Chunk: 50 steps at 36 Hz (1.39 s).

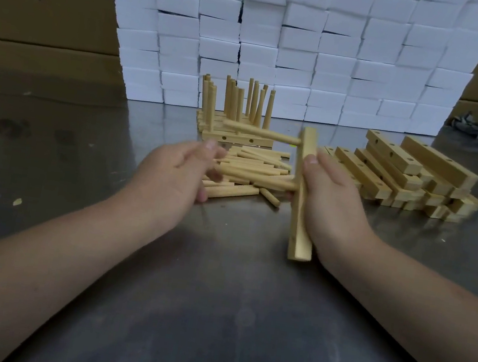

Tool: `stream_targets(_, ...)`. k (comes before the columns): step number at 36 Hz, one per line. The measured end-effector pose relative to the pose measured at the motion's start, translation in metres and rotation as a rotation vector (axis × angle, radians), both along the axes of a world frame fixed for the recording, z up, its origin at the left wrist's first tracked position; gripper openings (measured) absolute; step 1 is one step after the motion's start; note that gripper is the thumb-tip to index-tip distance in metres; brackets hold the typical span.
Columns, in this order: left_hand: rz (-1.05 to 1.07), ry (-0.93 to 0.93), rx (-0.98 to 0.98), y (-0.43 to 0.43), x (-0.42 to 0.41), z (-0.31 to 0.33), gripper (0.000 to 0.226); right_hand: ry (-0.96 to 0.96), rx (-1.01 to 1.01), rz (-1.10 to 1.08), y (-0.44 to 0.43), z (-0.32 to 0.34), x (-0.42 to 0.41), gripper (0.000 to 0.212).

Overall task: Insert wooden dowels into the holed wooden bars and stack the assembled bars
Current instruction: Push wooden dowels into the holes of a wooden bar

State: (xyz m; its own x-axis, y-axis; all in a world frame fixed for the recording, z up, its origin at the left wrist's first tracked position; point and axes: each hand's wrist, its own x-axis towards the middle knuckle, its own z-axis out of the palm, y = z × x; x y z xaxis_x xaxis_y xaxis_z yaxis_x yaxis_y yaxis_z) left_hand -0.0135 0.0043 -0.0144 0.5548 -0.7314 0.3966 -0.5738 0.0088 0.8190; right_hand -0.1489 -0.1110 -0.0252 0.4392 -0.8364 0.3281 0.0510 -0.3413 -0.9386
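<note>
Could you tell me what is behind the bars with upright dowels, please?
A wall of white boxes; the upright dowels hide parts of its lowest rows.

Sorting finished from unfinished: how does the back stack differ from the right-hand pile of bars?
The back stack carries upright dowels; the right pile shows empty holes. The back stack is squared up; the right pile is jumbled. Both are pale wooden bars.

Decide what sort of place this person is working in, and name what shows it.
Probably an assembly bench in a small factory or warehouse: a wall of stacked white boxes, large cardboard cartons at the left, and piles of identical wooden bars and loose dowels on a metal worktable.
</note>
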Motion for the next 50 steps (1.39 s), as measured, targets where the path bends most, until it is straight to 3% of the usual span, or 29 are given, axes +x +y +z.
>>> stream_targets(2,0.081,-0.056,0.006,-0.001,0.010,-0.001,0.023,-0.032,0.123,-0.084,-0.013,0.002,-0.001,0.033)
stream_targets(6,0.137,-0.469,0.277,-0.004,0.014,-0.008,0.021,-0.111,0.340,-0.121,-0.025,0.003,-0.001,0.026)
stream_targets(10,0.095,-0.690,0.430,-0.005,0.012,-0.011,0.019,-0.103,0.362,-0.121,-0.024,0.002,0.002,0.032)
stream_targets(19,0.094,-0.678,0.434,-0.006,0.010,-0.010,0.009,-0.024,0.297,-0.123,-0.020,0.003,0.001,0.029)
stream_targets(24,0.095,-0.717,0.484,-0.007,0.012,-0.012,0.030,-0.003,0.284,-0.122,-0.019,0.003,0.000,0.026)
stream_targets(29,0.102,-0.723,0.491,-0.008,0.009,-0.012,0.014,0.017,0.272,-0.122,-0.018,0.002,0.001,0.029)
stream_targets(39,0.065,-0.648,0.491,-0.008,0.009,-0.012,0.005,0.031,0.228,-0.116,-0.018,0.002,0.001,0.034)
stream_targets(44,0.020,-0.662,0.513,-0.009,0.011,-0.014,0.022,0.038,0.203,-0.109,-0.018,0.002,0.000,0.037)
stream_targets(50,-0.022,-0.622,0.447,-0.005,0.009,-0.012,0.015,0.044,0.199,-0.129,-0.020,0.003,-0.001,0.040)
